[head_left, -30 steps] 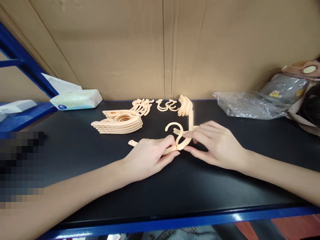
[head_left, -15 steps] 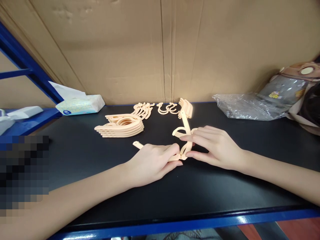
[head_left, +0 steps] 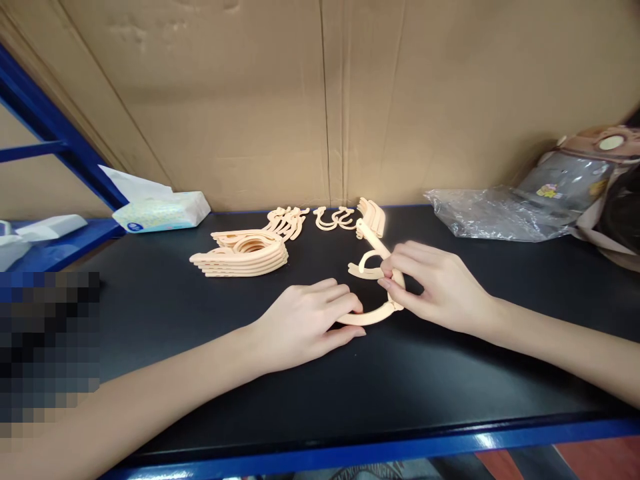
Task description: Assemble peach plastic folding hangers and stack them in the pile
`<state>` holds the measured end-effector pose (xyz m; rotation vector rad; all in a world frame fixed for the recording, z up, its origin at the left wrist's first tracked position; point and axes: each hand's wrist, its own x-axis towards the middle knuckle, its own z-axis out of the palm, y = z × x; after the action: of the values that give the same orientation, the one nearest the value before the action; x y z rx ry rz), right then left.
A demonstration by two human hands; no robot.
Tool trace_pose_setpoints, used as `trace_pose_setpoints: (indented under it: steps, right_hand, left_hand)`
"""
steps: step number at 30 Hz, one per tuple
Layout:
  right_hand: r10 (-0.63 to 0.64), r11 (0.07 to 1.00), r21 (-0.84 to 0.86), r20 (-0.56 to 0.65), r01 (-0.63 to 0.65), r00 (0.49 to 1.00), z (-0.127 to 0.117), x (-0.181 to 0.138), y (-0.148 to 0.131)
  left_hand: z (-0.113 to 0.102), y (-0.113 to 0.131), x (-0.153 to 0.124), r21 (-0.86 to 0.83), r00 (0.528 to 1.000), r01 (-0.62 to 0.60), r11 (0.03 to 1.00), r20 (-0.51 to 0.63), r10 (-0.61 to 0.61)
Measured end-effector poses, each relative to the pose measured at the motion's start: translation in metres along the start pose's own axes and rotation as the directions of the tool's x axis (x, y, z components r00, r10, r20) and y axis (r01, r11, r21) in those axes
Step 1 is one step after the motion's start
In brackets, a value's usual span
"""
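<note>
Cream plastic parts of a folding clothes hanger (head_left: 369, 316) are between my hands, above the black tabletop. My left hand (head_left: 313, 323) is closed round one curved arm, covering its far end. With a pinch of thumb and fingers, my right hand (head_left: 433, 283) grips the other arm, which slants up and to the left. The two arms meet at a joint just below my right fingertips. A curved hook (head_left: 369, 259) shows left of those fingertips, and another curved piece (head_left: 366, 272) lies behind it. My right fingers partly hide how these pieces connect.
A stack of folded hangers (head_left: 243, 257) sits left of centre, with loose hooks (head_left: 289, 222) behind it. Two more hooks (head_left: 333, 219) and several hanger arms (head_left: 373, 217) lie at the back. A tissue pack (head_left: 165, 211), clear plastic bag (head_left: 490, 215) and cardboard wall (head_left: 225, 100) border the table.
My right hand has turned the hanger arm, so it leans further left, and the joint has moved right. More of the arm at my left hand shows; that hand stays nearly in place.
</note>
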<state>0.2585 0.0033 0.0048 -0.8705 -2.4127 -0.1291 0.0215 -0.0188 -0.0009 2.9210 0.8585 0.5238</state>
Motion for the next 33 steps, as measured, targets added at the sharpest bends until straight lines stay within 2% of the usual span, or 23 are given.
trace_pose_setpoints:
  steps: [6,12,21,28,33]
  right_hand:
    - [-0.089,0.993,-0.062,0.142,0.098,0.986,-0.002,0.001,0.004]
    - [-0.020,0.995,-0.090,0.216,0.040,0.976,-0.003,-0.002,0.005]
    - [-0.033,0.999,-0.020,0.361,0.043,0.932,-0.010,0.001,0.006]
    - [-0.061,0.995,-0.050,0.429,0.091,0.901,-0.016,0.000,0.006]
    - [-0.119,0.983,-0.077,0.422,0.166,0.899,-0.018,0.001,0.010]
  left_hand:
    - [-0.001,-0.002,-0.001,0.043,1.000,-0.021,0.999,-0.011,0.021]
    - [0.000,-0.002,-0.002,0.033,1.000,-0.024,0.999,-0.008,0.025]
    - [-0.002,0.001,0.000,-0.024,0.998,-0.059,0.998,0.013,0.060]
    - [-0.002,0.000,0.000,-0.010,0.997,-0.073,0.997,0.017,0.073]
    - [-0.003,0.000,-0.001,-0.001,0.998,-0.058,0.998,0.033,0.058]
